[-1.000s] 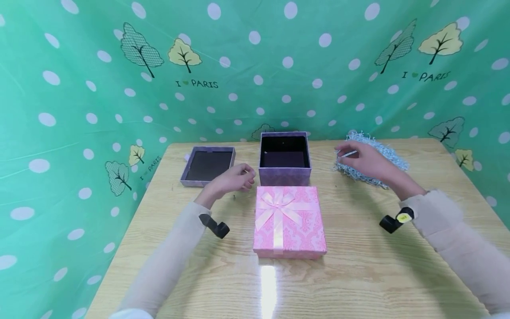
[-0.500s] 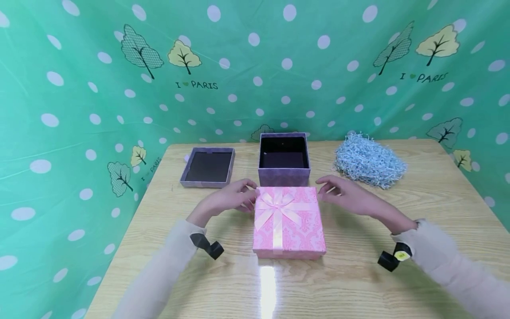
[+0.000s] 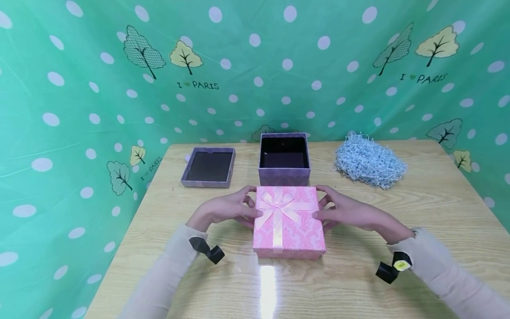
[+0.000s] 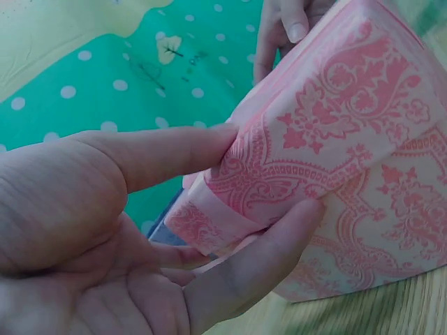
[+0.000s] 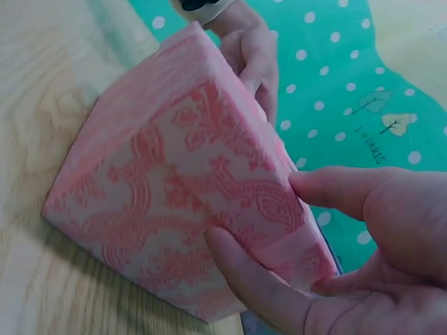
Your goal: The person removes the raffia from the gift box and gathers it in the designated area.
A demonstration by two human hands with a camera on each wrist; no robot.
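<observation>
A pink patterned gift box [image 3: 292, 232] with a satin ribbon bow on its top stands at the middle of the table. From its left side my left hand [image 3: 229, 208] grips it, thumb on the top edge and fingers along the side wall. My right hand [image 3: 352, 212] holds the opposite side the same way. In the left wrist view the thumb and a finger press on the box's side [image 4: 328, 105]. In the right wrist view, thumb and fingertip touch the box's patterned wall [image 5: 174, 174]. The inside of the box is hidden.
Just behind the pink box stands an open purple box [image 3: 284, 177] with a dark inside. A shallow purple lid [image 3: 210, 166] lies inside-up to its left. To the right sits a heap of blue shredded paper [image 3: 369, 161]. A green dotted cloth [image 3: 239, 53] hangs behind the table.
My right hand has come from the blue shredded paper to the pink box's right side. My left hand has moved onto its left side. Both now grip it; the box stays in place.
</observation>
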